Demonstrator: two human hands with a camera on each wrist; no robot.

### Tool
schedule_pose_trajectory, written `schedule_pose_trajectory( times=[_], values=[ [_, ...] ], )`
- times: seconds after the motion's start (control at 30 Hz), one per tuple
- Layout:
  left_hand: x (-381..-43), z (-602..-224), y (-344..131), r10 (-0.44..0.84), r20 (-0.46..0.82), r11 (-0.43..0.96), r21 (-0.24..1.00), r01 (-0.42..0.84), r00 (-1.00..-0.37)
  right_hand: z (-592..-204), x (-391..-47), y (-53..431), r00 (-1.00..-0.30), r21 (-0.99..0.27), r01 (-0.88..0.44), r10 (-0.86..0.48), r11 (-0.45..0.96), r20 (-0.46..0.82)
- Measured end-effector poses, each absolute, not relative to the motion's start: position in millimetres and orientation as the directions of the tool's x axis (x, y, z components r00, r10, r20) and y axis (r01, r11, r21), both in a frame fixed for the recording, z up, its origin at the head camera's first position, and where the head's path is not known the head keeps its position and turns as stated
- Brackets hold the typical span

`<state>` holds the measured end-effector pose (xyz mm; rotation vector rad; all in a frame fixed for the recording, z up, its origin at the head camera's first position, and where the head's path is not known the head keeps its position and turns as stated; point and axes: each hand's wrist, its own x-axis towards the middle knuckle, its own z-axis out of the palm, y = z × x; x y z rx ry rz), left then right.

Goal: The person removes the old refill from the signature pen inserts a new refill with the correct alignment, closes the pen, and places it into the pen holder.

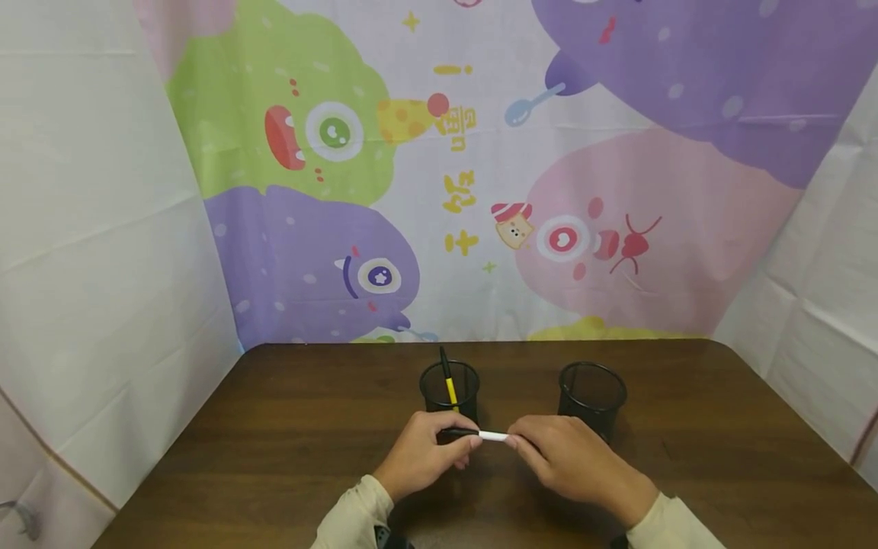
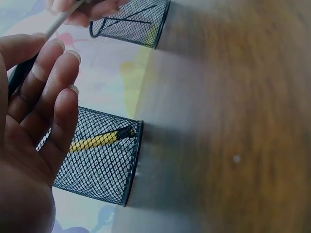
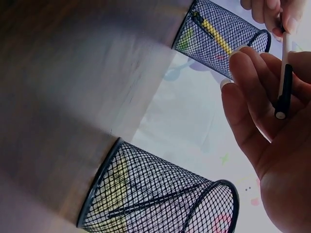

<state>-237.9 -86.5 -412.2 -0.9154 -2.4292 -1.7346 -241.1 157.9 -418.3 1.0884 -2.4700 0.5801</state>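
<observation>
In the head view a slim pen with a white barrel and black ends (image 1: 493, 436) lies level between both hands over the table. My left hand (image 1: 424, 454) pinches its black end between thumb and forefinger. The right hand (image 1: 576, 461) grips the white part, with a black-tipped end (image 3: 285, 94) reaching over its palm in the right wrist view. Just behind the left hand stands a black mesh pen cup (image 1: 430, 390), holding a yellow-and-black pen (image 1: 450, 387) that leans up past its rim. A second mesh cup (image 1: 605, 419) stands behind the right hand, partly hidden by it.
A dark brown wooden table (image 1: 302, 412) spreads under the hands. At its back edge hangs a cloth printed with cartoon monsters (image 1: 466, 290). White cloth walls (image 1: 103, 229) close in the sides.
</observation>
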Motion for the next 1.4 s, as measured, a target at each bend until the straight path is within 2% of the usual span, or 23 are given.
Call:
schedule_pose_trajectory(
  times=[0.7, 1.03, 1.4],
  values=[
    [-239, -416, -88, 0.463, 0.311, 0.213, 0.87, 0.445, -0.83, -419, -239, 157, -0.574, -0.181, -0.787, -0.594, 0.589, 0.563],
    [-240, -415, -87, 0.473, 0.309, 0.202, 0.873, 0.443, -0.825, -417, -238, 158, -0.619, -0.217, -0.763, -0.589, 0.609, 0.52],
    [-258, -441, -91, 0.472, 0.298, 0.215, 0.874, 0.436, -0.83, -417, -238, 157, -0.626, -0.22, -0.759, -0.593, 0.613, 0.507]
  ],
)
